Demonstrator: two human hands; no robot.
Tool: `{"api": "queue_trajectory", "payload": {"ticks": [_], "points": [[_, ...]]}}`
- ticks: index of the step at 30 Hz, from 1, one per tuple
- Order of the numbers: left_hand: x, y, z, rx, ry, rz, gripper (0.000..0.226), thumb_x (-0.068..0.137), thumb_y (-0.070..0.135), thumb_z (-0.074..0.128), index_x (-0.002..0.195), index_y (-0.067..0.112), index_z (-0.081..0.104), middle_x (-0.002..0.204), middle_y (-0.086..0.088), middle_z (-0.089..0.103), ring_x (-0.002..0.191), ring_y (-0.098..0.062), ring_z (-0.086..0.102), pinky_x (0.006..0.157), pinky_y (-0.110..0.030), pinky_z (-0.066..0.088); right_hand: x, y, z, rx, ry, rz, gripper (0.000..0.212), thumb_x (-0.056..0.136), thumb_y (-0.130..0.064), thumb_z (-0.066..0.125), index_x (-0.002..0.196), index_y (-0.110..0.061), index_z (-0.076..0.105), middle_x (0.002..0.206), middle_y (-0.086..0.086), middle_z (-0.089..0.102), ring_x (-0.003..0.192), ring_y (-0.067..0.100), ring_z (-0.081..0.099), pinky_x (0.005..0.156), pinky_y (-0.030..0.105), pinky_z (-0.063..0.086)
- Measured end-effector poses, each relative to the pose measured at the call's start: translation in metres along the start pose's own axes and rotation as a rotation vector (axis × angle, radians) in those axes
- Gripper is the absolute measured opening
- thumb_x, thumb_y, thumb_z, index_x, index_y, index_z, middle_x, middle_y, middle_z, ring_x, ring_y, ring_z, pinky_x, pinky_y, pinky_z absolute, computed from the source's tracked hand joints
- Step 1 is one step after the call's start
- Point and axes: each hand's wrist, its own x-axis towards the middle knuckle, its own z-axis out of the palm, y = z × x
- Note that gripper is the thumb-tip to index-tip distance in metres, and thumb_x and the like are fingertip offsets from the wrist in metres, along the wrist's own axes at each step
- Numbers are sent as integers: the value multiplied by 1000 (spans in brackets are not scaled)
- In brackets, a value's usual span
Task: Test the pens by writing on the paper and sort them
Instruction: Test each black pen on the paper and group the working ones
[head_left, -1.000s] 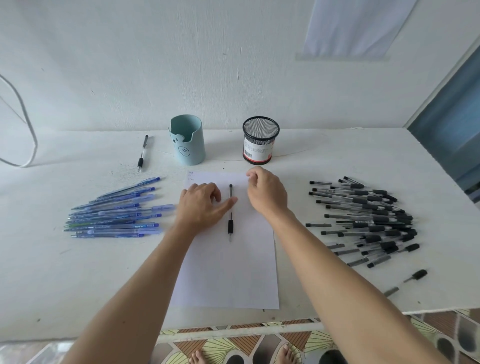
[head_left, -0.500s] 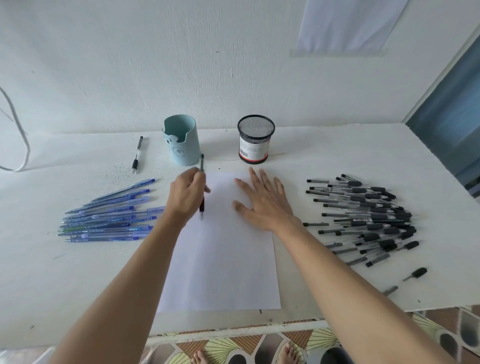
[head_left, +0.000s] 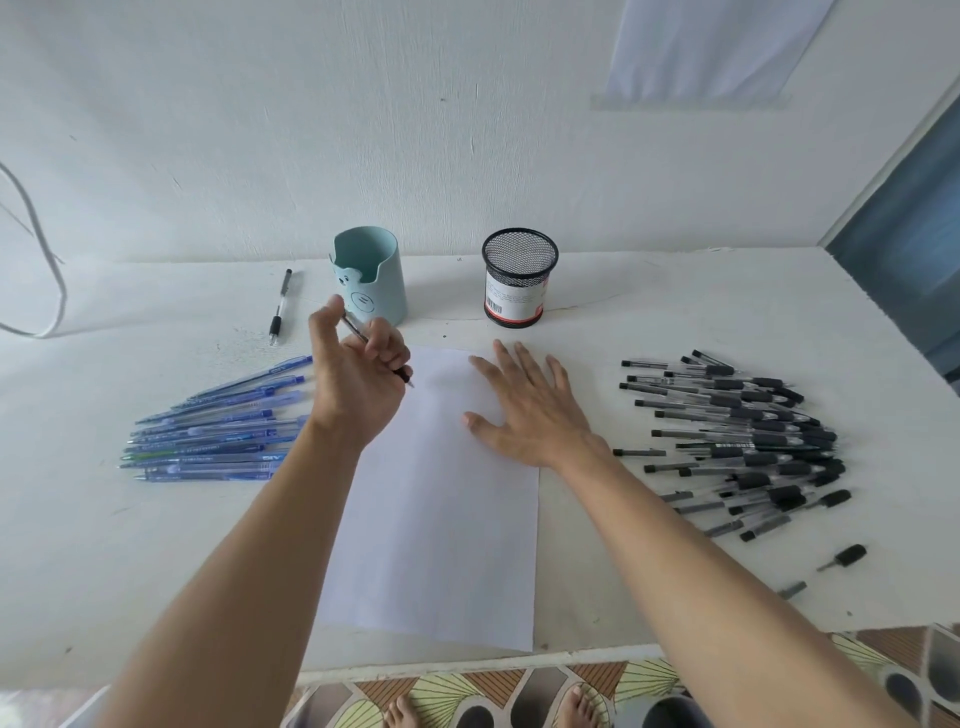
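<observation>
Left hand gripped a black pen, tip just above the paper's top; right hand lay flat, fingers spread, pinning the sheet.
No pens stood in teal cup or mesh cup; blue pens left, black pens right on the table: most testing likely ahead. Barcode label unreadable.

pen mostly behind the left hand; label print on the mesh cup too small
</observation>
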Motion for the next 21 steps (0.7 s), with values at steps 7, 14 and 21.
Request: {"api": "queue_trajectory", "payload": {"ticks": [7,14,21], "points": [[17,6,-8,9,242,205,46,101,50,49,71,15,57,64,1,44,56,-11,39,58,-23,33,-2,3,-2,54,32,-23,75,83,-76,30,151,-44,24,168,-3,-4,154,20,-9,122,52,-2],[38,-4,-27,301,466,280,62,106,54,27,81,12,65,71,-6,64,62,-20,61,62,-30,45,0,3,-1,22,25,-35,89,74,-87,14,152,-47,14,168,-5,-4,154,20,-8,121,54,-2],[43,-5,-27,698,438,354,20,88,9,72,77,17,57,65,11,64,68,-15,68,55,-25,56,2,4,0,17,4,-28,87,73,-88,17,151,-50,13,168,-6,-2,154,20,-7,120,55,-4]]}}
